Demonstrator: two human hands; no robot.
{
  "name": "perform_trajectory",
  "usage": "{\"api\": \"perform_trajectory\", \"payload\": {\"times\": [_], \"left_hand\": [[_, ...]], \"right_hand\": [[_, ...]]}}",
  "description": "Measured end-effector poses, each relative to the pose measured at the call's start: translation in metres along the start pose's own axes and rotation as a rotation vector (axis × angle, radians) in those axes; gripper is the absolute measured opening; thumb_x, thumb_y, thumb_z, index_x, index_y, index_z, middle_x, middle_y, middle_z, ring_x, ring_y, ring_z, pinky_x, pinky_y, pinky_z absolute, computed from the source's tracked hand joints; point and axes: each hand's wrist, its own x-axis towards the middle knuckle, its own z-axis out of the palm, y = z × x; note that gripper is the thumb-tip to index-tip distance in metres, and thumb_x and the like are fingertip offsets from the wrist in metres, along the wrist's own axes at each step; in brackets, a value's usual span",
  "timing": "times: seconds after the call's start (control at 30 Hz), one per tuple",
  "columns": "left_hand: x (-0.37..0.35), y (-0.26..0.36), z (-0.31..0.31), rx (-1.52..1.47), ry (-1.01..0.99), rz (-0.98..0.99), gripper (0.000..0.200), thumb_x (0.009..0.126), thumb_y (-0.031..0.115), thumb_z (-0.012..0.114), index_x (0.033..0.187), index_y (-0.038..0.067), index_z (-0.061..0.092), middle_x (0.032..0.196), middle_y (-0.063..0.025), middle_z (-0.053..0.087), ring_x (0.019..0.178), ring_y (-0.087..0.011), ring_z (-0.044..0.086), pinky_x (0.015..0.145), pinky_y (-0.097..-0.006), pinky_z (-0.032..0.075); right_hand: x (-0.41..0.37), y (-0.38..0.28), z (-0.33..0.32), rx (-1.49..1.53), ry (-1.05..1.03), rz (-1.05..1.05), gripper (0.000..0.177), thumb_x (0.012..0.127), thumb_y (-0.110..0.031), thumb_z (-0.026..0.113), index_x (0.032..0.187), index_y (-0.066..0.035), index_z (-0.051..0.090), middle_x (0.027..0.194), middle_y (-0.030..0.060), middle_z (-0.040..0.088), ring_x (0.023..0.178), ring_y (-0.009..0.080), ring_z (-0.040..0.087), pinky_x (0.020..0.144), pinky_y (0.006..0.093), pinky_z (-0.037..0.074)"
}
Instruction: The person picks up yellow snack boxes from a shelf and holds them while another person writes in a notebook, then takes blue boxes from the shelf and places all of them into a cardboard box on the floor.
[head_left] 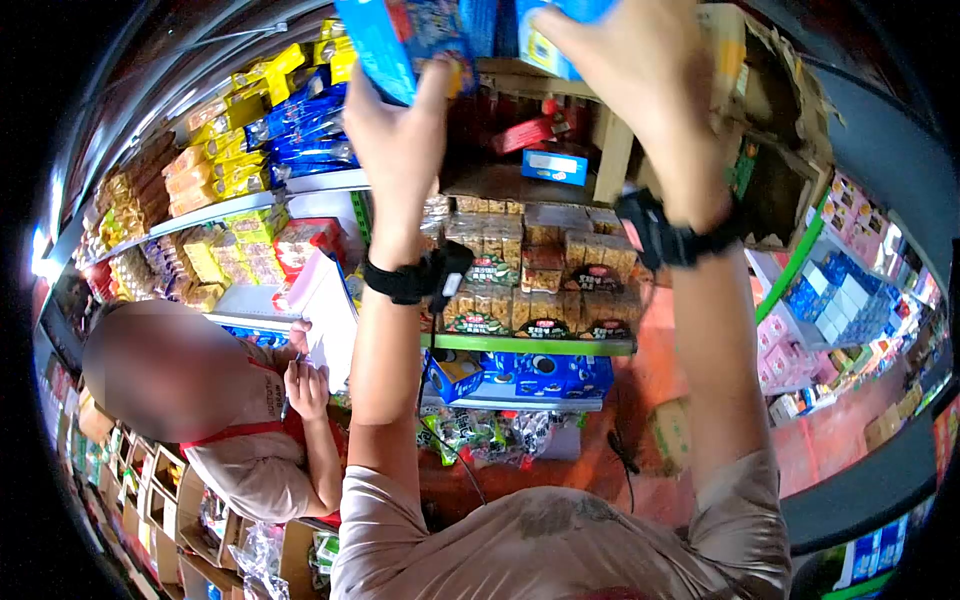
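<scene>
Both my arms reach up to a high shelf at the top of the head view. My left hand point(400, 140) is closed round the lower end of a blue snack packet point(385, 45), which tilts. My right hand point(640, 75) grips a blue and white box point(545, 45) at its right side, fingers partly cut off by the frame edge. Further blue packaging point(483, 25) stands between them. Below, in a dark shelf bay, lie a small blue box point(554, 167) and a red box point(522, 135). Black straps with small devices sit on both wrists.
Under my arms, a shelf holds several clear packs of brown snacks point(545, 270), with blue boxes point(560, 375) below. At left, a person point(265, 430) writes on white paper point(328, 320). Yellow and blue bags point(300, 130) fill the left shelf. An open carton point(775, 110) stands at upper right.
</scene>
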Motion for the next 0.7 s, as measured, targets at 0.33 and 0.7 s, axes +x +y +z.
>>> {"api": "perform_trajectory", "payload": {"times": [0.33,0.7], "left_hand": [[-0.070,0.000,-0.033,-0.586,-0.187,-0.363,0.079,0.094,0.011,0.075,0.159,0.003,0.031,0.135,-0.0151,0.063,0.120,-0.0218,0.064,0.101,-0.0367,0.055],[-0.243,0.013,-0.076,-0.933,0.251,-1.304,0.068,0.102,0.056,0.053,0.148,0.007,0.051,0.142,-0.0159,0.062,0.123,-0.0320,0.065,0.109,-0.0529,0.049]], "right_hand": [[-0.117,0.040,0.015,0.953,-0.357,0.203,0.121,0.076,-0.014,0.086,0.163,0.005,0.004,0.151,0.0296,0.045,0.132,0.0380,0.055,0.115,0.0454,0.041],[-0.211,0.030,0.007,0.725,-1.165,0.054,0.089,0.102,-0.052,0.056,0.164,-0.001,0.016,0.157,0.0359,0.035,0.144,0.0513,0.039,0.118,0.0505,0.037]]}}
